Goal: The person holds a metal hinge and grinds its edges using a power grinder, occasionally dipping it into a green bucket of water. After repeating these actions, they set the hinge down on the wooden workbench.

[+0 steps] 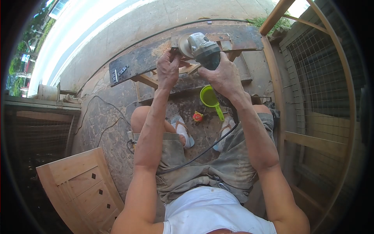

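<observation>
**A:** Where are the edges, and how much room is there?

**B:** The dark plank (144, 58) runs from nine to two o'clock across the top. Its near edge is just above the hands, and its far edge meets bare concrete. At three o'clock a wire-mesh frame (319, 78) stands close beside the right arm. At seven o'clock a wooden door panel (82, 183) lies well apart. Between the knees is open ground.

**A:** And the hands?

**B:** The right hand (225, 76) is clenched round the body of the angle grinder (202, 48), which sits at twelve o'clock over the plank with its disc turned toward eleven. The left hand (168, 70) has its fingers curled shut at the disc's rim — I cannot tell what they pinch.

**A:** Counts?

**B:** One grinder and one black cable (202, 152), which trails toward six over the shorts. There is one green scoop (210, 97), one small red thing (198, 116) beside it and two sandals (183, 130).

**A:** Surface?

**B:** Stained, cracked concrete outdoors — sunlit toward eleven o'clock.
</observation>
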Tool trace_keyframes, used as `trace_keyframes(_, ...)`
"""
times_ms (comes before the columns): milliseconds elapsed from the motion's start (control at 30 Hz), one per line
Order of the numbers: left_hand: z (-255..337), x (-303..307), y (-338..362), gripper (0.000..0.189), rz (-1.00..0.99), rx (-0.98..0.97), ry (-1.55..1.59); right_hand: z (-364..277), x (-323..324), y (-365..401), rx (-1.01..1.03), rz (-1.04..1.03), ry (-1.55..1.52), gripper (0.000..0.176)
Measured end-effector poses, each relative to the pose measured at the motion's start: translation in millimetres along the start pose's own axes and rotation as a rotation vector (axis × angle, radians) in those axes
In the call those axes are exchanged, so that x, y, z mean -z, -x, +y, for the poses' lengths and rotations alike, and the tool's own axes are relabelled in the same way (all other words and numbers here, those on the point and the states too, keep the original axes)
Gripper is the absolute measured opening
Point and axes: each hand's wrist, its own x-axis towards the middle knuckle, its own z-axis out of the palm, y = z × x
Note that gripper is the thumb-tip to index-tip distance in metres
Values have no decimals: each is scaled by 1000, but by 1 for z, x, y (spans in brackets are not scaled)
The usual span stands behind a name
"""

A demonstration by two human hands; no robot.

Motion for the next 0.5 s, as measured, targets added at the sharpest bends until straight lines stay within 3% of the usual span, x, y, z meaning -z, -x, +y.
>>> trace_keyframes(500, -3, 1, 0, 26, -24, 1, -52, -6, 2, 3, 7, -17, -30, 71)
